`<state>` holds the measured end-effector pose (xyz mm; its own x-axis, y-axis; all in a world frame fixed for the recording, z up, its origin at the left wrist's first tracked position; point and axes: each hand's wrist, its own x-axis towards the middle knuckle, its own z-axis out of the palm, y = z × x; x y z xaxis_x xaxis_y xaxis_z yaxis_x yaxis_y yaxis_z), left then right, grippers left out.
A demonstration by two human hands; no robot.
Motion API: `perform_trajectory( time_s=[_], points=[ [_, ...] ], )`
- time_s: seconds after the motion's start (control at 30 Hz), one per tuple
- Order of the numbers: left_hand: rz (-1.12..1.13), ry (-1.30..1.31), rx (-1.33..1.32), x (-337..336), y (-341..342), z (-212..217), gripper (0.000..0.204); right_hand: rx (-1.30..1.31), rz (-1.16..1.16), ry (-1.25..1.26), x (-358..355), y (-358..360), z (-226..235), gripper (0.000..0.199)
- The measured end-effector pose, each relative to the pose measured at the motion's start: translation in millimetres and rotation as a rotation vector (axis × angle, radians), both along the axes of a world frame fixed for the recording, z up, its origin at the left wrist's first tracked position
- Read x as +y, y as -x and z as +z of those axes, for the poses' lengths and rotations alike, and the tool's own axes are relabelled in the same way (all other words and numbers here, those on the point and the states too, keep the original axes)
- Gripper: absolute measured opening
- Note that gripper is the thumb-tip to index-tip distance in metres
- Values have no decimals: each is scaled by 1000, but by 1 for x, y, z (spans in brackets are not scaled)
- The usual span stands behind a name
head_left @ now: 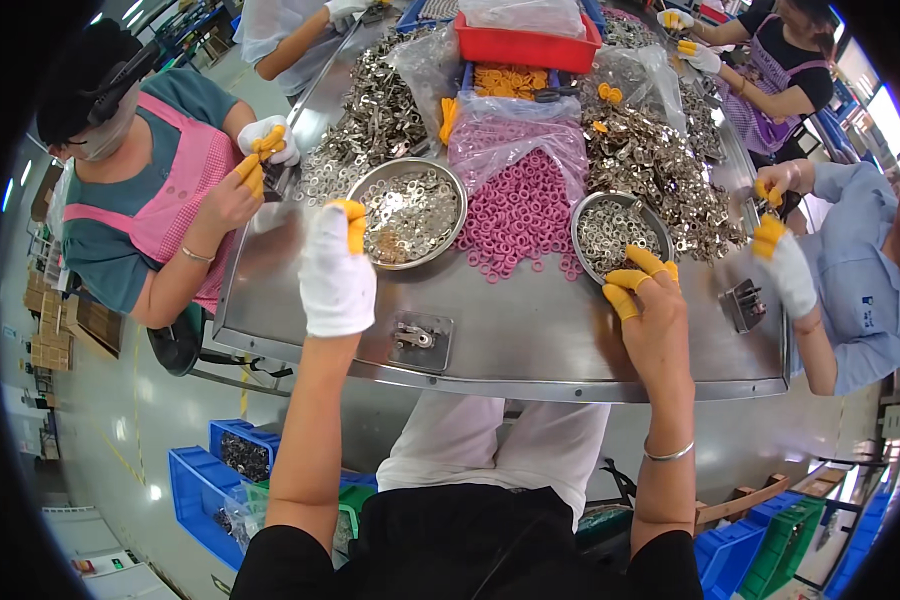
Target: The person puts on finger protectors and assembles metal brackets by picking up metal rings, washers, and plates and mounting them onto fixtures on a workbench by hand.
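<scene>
My left hand (340, 275), in a white glove with yellow finger covers, is raised at the near left side of a wide metal bowl (459, 225). Its fingers are curled closed; whatever they may hold is hidden. Small silvery washers (410, 205) lie in that bowl. My right hand (652, 310), ungloved with yellow finger covers, is at the near rim of a smaller metal bowl (579, 250), its thumb outside and other fingers over the edge. Similar washers (615, 228) fill this bowl. Before my left forearm, a small block (422, 341) carries a shiny metal part.
Pink rings (515, 215) spill from a clear bag between the bowls on the steel table (540, 335). Metal parts (650, 165) are heaped behind, near a red bin (530, 45). Co-workers sit at both sides; another fixture (744, 305) stands at right. Blue crates (195, 500) are below.
</scene>
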<state>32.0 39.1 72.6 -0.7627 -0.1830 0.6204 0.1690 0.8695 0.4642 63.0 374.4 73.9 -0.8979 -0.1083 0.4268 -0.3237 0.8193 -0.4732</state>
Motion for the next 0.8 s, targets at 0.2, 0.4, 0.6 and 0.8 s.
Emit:
perform_trajectory(
  time_s=[0.2, 0.4, 0.6, 0.8],
  points=[
    [-108, -427, -361, 19, -63, -3, 25, -108, -36, 438, -4, -10, 13, 16],
    [-320, -679, -559, 73, -64, 6, 23, -404, 329, 821, -68, -40, -6, 14],
    [87, 185, -139, 51, -9, 12, 31, -366, 296, 641, -82, -41, 8, 16],
    [-273, -629, -527, 60, -34, 22, 27, -421, 267, 496, -68, -23, 11, 20]
  ],
)
